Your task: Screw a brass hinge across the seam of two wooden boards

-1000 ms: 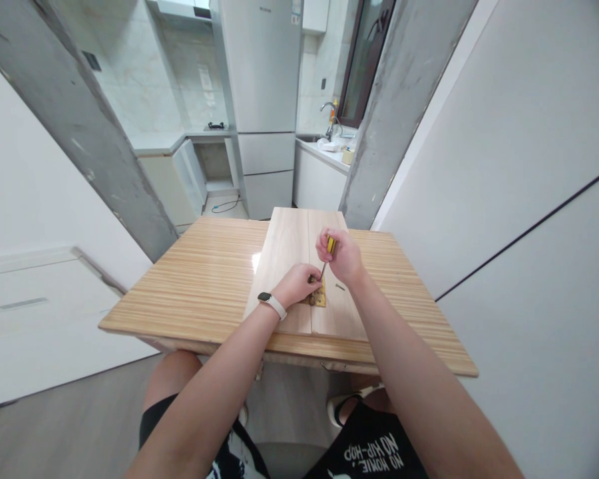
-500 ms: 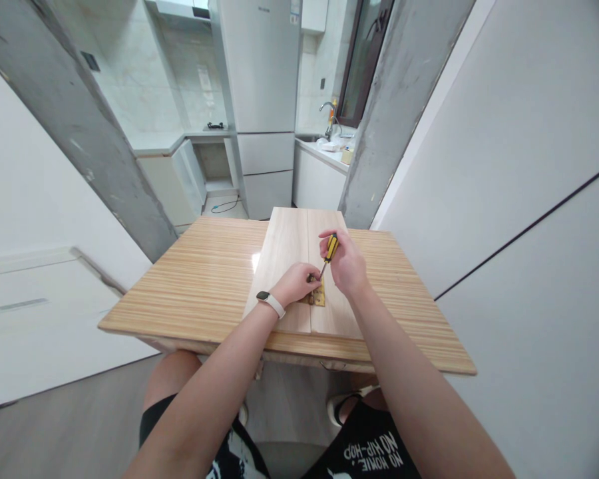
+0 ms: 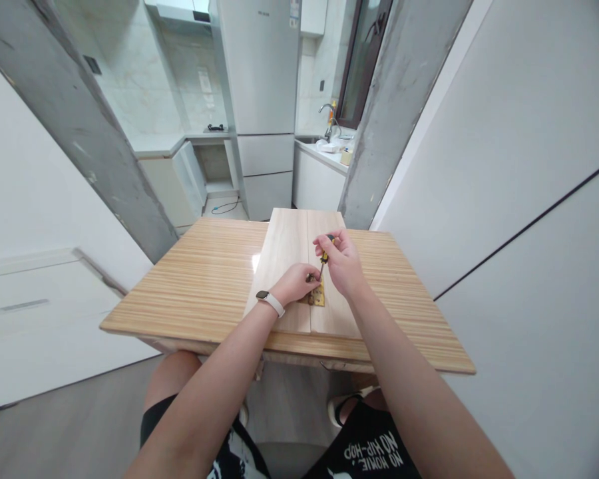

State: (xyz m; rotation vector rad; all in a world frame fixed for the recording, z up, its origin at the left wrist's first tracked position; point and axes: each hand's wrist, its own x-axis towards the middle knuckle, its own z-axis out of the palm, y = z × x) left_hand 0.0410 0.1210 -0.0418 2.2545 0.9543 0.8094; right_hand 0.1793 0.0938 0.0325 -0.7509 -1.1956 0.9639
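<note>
My right hand [image 3: 343,263] is closed around the yellow and black handle of a screwdriver [image 3: 325,255]. Its shaft slants down to a brass-coloured hinge [image 3: 319,295], which lies across the seam between two pale boards [image 3: 285,249]. My left hand [image 3: 295,283], a light-strapped watch on its wrist, rests on the left board. Its thumb and fingertips are pinched together at the screwdriver's tip and cover part of the hinge. Whatever sits between those fingertips is too small to make out.
Beneath the boards is a striped wooden table [image 3: 194,279], its front edge close to my legs. Beyond it stand a tall fridge [image 3: 264,73] and a sink counter with a tap [image 3: 328,120]. A white panel [image 3: 519,199] rises on the right.
My right hand has shifted slightly left, and its fingers now wrap over the top of the screwdriver handle, which showed more before. My left hand stays in place.
</note>
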